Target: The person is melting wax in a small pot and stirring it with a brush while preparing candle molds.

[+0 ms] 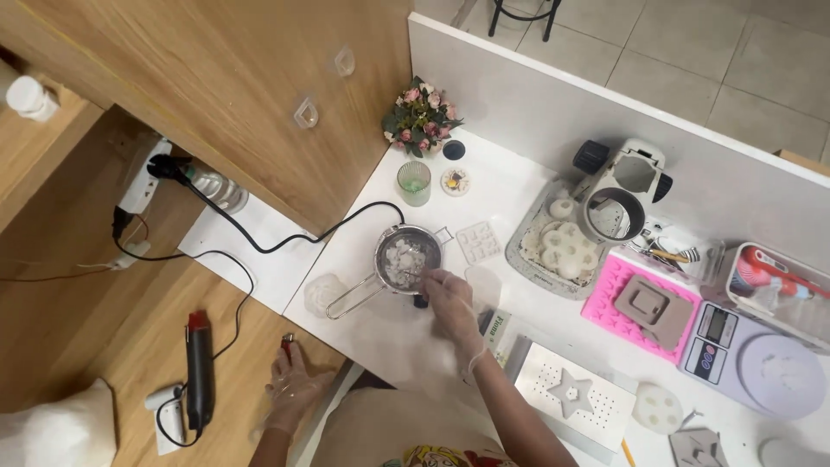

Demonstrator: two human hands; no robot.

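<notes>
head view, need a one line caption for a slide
Right hand stirs white flakes in a small metal pot on a white counter; gloved left hand rests apart.

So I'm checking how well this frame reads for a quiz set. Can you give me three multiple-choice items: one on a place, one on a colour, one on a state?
1. Where is the right hand?
A. at the pot's rim
B. on the scale
C. on the pink mat

2. What colour is the cup by the flowers?
A. red
B. green
C. black

3. What lies in the pot?
A. clear water only
B. nothing
C. pale solid chunks

Answers:
1. A, since the gloved right hand reaches the metal pot's edge, apart from the scale and the pink mat.
2. B, since the glass cup is tinted green.
3. C, since whitish pieces fill the pot's bottom.

The left hand rests spread on the wooden floor, near a lighter.
</notes>
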